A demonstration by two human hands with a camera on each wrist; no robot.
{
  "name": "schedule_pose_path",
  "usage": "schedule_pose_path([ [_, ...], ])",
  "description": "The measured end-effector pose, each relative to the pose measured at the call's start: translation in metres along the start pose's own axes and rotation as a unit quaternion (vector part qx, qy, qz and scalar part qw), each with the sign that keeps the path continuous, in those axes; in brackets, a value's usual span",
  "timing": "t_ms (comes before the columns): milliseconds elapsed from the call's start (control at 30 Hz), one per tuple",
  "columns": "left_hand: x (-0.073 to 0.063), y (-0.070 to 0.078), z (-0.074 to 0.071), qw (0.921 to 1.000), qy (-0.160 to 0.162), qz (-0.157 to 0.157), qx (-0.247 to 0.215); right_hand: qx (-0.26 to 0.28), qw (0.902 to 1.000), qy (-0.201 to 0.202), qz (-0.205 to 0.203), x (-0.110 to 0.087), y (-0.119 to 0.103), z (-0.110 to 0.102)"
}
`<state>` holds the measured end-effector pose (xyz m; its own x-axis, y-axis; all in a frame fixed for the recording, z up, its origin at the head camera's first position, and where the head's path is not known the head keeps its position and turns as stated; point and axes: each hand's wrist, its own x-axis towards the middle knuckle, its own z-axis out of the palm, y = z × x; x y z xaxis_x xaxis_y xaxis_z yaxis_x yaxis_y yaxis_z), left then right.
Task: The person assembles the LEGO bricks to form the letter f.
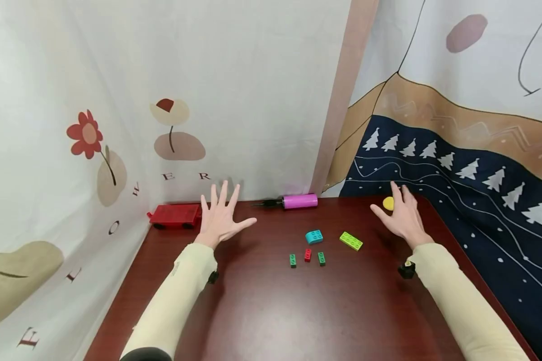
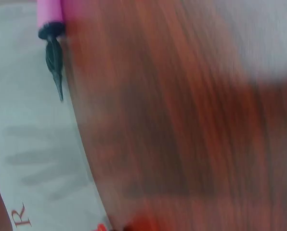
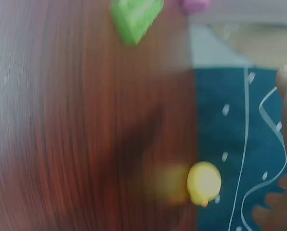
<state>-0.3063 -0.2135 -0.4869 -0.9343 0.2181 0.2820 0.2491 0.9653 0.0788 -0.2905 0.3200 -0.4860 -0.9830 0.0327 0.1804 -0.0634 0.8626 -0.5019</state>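
My left hand (image 1: 219,218) is held over the back left of the table with its fingers spread and nothing in it. Closest to it is a red toy cart (image 1: 176,215), partly behind the fingers. My right hand (image 1: 404,213) reaches over the back right, fingers extended and holding nothing. Beside its thumb and index finger lies a small round yellow object (image 1: 388,203), which shows a little nub in the right wrist view. Between the hands are a turquoise toy brick (image 1: 314,236), a lime brick (image 1: 351,241), a red brick (image 1: 307,255) and two green bricks (image 1: 292,260).
A magenta hand pump (image 1: 300,201) with a black tapered nozzle lies along the back edge of the dark wooden table (image 1: 271,306). Printed cloths, one white (image 1: 253,100) and one with navy hills (image 1: 433,200), hang behind the table and along its sides.
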Motion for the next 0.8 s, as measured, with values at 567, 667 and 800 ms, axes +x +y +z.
schedule_pose_path([
  [567, -0.042, 0.075, 0.025, 0.9617, -0.113, 0.029, -0.248, 0.128, 0.9737, -0.107, -0.155, -0.047, -0.076, 0.055],
  [667, -0.048, 0.086, 0.032, 0.9507, -0.132, 0.038, -0.278, 0.131, 0.9675, -0.127, -0.175, -0.056, -0.086, 0.069],
  [800, -0.053, 0.098, 0.042, 0.9360, -0.163, 0.061, -0.306, 0.125, 0.9624, -0.136, -0.199, -0.067, -0.097, 0.087],
])
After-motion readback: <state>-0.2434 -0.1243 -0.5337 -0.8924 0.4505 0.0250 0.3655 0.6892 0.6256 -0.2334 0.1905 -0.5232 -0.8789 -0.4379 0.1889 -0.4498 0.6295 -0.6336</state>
